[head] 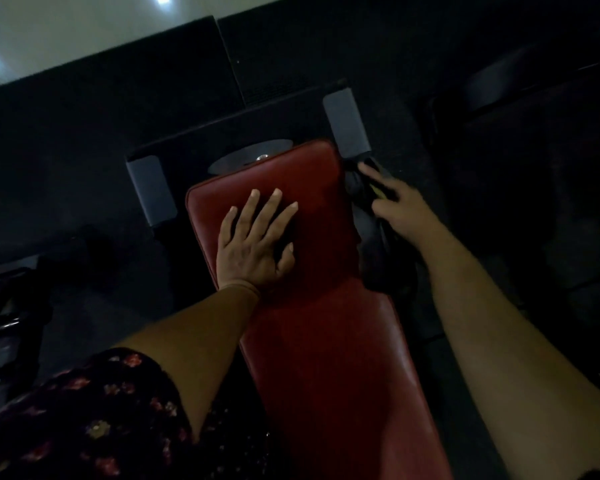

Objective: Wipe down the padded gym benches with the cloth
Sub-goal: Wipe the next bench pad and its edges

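the left hand (253, 244) is lying flat on the upper section of the red padded bench (326, 341), fingers straight and spread, palm pressing the vinyl, holding nothing. the right hand (400, 206) is reaching to the bench's right edge, where it is touching a dark cloth (378, 258). the hand is blurred, 1 finger is pointing forward, and i cannot tell whether the others are curling round the cloth or only pressing on it. the cloth is hanging beside the pad's right side, bunched under the hand and trailing down toward the seam between the 2 pad sections. past the pad's far end a round metal plate (243, 161) is showing, with 2 grey blocks (151, 188) sitting either side of it on the dark frame (222, 129). a floral sleeve (94, 410) is covering the left upper arm.
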A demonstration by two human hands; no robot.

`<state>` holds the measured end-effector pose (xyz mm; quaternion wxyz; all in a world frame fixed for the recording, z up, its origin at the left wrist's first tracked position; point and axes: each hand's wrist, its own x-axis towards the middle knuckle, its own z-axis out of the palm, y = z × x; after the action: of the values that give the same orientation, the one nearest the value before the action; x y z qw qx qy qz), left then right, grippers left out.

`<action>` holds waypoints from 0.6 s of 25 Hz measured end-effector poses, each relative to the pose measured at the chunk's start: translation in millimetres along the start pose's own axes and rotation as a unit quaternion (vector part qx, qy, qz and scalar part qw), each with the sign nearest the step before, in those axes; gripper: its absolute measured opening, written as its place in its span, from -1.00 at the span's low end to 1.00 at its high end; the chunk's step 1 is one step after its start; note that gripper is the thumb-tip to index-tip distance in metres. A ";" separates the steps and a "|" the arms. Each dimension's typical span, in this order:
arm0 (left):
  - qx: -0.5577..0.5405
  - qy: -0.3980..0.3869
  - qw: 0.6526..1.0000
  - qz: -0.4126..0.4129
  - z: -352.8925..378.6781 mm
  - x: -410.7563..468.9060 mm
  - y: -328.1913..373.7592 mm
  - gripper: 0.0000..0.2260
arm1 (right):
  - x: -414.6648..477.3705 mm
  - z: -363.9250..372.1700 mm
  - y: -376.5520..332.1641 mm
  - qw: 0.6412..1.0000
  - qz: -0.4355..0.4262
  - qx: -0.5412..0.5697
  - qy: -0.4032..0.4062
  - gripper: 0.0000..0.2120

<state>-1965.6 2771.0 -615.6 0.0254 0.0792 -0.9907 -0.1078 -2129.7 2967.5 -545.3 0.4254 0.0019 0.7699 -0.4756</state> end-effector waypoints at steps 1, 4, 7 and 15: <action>0.000 0.004 1.000 -0.002 0.6 0.2 -0.5 -0.47 | -20.2 1.0 18.1 1.000 0.008 -0.012 0.004 -0.39; 0.000 0.012 1.000 -0.007 1.8 0.1 0.7 -0.47 | -58.8 5.8 47.4 0.995 0.091 -0.005 0.050 -0.42; 0.005 -0.009 1.000 -0.005 -0.2 -0.3 -1.9 -0.46 | -33.4 16.3 27.4 0.992 0.054 -0.067 0.095 -0.48; 0.001 -0.028 0.999 -0.015 -4.2 -1.1 0.9 -0.46 | -10.3 30.5 -8.5 0.980 0.038 -0.174 0.091 -0.39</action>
<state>-1964.3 2771.1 -611.3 -0.0045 0.0912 -0.9898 -0.1096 -2106.7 2944.6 -538.0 0.3651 0.0007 0.8757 -0.3161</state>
